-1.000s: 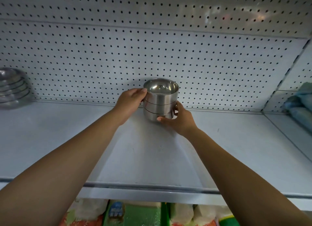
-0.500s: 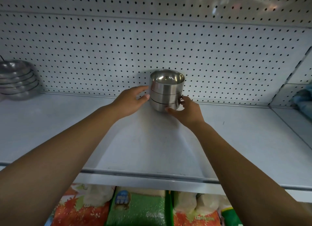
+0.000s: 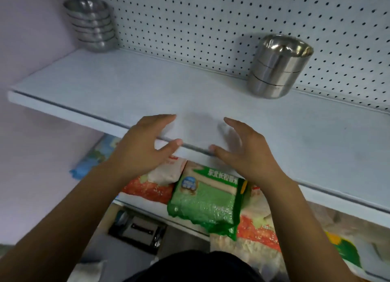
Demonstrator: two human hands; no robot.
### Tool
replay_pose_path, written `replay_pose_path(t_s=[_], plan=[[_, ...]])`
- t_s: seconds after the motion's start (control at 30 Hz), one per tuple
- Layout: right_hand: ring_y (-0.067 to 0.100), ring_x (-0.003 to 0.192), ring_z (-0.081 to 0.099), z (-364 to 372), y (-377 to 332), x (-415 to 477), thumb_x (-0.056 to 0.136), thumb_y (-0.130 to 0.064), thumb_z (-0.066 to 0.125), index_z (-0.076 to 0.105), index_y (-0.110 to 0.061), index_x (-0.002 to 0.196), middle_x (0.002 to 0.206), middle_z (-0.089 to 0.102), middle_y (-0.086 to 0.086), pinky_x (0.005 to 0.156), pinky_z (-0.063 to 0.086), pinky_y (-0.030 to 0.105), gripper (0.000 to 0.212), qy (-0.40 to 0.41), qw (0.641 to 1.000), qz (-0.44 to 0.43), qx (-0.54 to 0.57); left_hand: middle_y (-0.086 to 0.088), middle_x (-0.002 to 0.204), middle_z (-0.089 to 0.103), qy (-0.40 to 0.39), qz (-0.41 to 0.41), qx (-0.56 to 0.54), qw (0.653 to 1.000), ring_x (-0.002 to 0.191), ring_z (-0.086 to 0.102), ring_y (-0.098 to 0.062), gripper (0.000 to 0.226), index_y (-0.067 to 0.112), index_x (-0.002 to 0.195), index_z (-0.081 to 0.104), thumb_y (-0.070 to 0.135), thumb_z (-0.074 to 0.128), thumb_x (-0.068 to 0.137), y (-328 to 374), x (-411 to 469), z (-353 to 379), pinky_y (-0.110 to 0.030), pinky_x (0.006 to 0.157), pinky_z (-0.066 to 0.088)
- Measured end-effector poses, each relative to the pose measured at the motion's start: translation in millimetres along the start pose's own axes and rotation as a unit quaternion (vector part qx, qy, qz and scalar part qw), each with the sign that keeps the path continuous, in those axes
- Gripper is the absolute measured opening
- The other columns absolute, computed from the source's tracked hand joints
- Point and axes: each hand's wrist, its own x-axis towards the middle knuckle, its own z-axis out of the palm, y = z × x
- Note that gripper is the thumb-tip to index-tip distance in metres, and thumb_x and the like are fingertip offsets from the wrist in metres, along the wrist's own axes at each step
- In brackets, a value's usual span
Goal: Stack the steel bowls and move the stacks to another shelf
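Pulling back from the stack (image 3: 276,68), the left hand (image 3: 145,146) and right hand (image 3: 242,153) are hovering over the shelf (image 3: 147,87) edge, fingers spread wide, holding nothing. Stack is standing beyond the right hand, well apart. Placing seems done; next is likely calling for fetching another lot

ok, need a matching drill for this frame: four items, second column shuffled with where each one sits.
Column 1
1. straight-sided bowl stack
2. wide bowl stack
3. green bag
4. left hand and right hand

Column 2
A. below the upper shelf, under the hands
B. far left corner of the upper shelf
C. over the upper shelf's front edge, holding nothing
D. right part of the upper shelf, by the pegboard

Pairs: 1-D, 2-B, 3-A, 4-C
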Motion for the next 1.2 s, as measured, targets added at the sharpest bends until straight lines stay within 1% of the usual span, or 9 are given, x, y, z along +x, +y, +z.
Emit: replay_pose_path(t_s=[0.13,0.23,0.4,0.53,0.63,0.8,0.87,0.97,1.2], plan=[[0.008,0.139,0.043,39,-53,-22,0.085,-0.045,0.082,0.047,-0.027,0.152,0.151,0.051,-0.009,0.098,0.021,-0.003,0.078,-0.047,0.997,-0.055,0.040,0.005,0.141,0.057,0.053,-0.102,-0.029,0.993,0.131,0.049,-0.012,0.063,0.026,0.142,0.055,0.048,0.068,0.085,-34,-92,-15,-0.025,0.111,0.035],[0.009,0.135,0.047,76,-102,-34,0.082,-0.044,0.083,0.049,-0.030,0.150,0.148,0.053,-0.009,0.104,0.031,0.011,0.078,-0.107,0.988,-0.097,0.057,0.019,0.135,0.053,0.092,-0.166,-0.027,0.981,0.124,0.045,0.001,0.058,0.032,0.139,0.055,0.052,0.071,0.087,-59,-167,-29,-0.010,0.107,0.030],[-0.007,0.119,0.041,153,-180,-65,0.083,-0.044,0.083,0.052,-0.030,0.147,0.141,0.052,-0.014,0.096,0.026,0.002,0.073,-0.227,0.957,-0.166,0.066,0.018,0.146,0.051,0.121,-0.316,0.014,0.941,0.134,0.045,-0.009,0.065,0.030,0.146,0.051,0.047,0.073,0.086,-97,-289,-68,-0.030,0.109,0.040],[0.005,0.136,0.045,215,-242,-99,0.084,-0.042,0.083,0.050,-0.029,0.150,0.151,0.051,-0.011,0.110,0.035,0.021,0.075,-0.323,0.919,-0.216,0.068,0.012,0.148,0.054,0.151,-0.407,0.054,0.899,0.136,0.046,-0.013,0.065,0.030,0.145,0.052,0.054,0.068,0.087,-118,-385,-102,-0.026,0.106,0.033],[0.005,0.142,0.041,255,-289,-129,0.085,-0.040,0.082,0.050,-0.030,0.151,0.154,0.048,-0.013,0.106,0.027,0.014,0.075,-0.393,0.880,-0.259,0.062,0.011,0.148,0.053,0.192,-0.475,0.057,0.857,0.133,0.049,-0.017,0.065,0.029,0.146,0.051,0.052,0.069,0.089,-119,-451,-117,-0.029,0.108,0.037],[0.007,0.141,0.043,308,-360,-179,0.084,-0.046,0.081,0.048,-0.032,0.151,0.154,0.048,-0.013,0.108,0.032,0.020,0.076,-0.485,0.796,-0.362,0.027,0.009,0.143,0.058,0.263,-0.558,0.057,0.785,0.131,0.051,-0.016,0.062,0.028,0.142,0.056,0.058,0.065,0.089,-100,-552,-122,-0.035,0.111,0.042],[0.009,0.143,0.042,326,-385,-198,0.084,-0.050,0.081,0.047,-0.033,0.151,0.156,0.046,-0.013,0.114,0.033,0.025,0.077,-0.514,0.756,-0.406,0.005,0.007,0.142,0.059,0.299,-0.597,0.063,0.742,0.131,0.051,-0.017,0.060,0.027,0.142,0.056,0.051,0.070,0.088,-86,-582,-118,-0.029,0.107,0.038],[0.011,0.142,0.044,352,-422,-228,0.083,-0.051,0.081,0.048,-0.034,0.150,0.155,0.047,-0.013,0.119,0.036,0.031,0.077,-0.553,0.698,-0.456,-0.016,0.007,0.144,0.058,0.335,-0.655,0.066,0.674,0.134,0.048,-0.019,0.066,0.029,0.145,0.053,0.058,0.061,0.087,-63,-616,-112,-0.038,0.110,0.041],[0.009,0.136,0.048,406,-500,-308,0.084,-0.047,0.082,0.051,-0.033,0.146,0.150,0.053,-0.013,0.099,0.032,0.018,0.071,-0.617,0.558,-0.555,-0.034,0.007,0.148,0.054,0.393,-0.757,0.041,0.520,0.139,0.045,-0.019,0.067,0.030,0.148,0.048,0.059,0.061,0.090,-28,-670,-96,-0.042,0.112,0.042]])
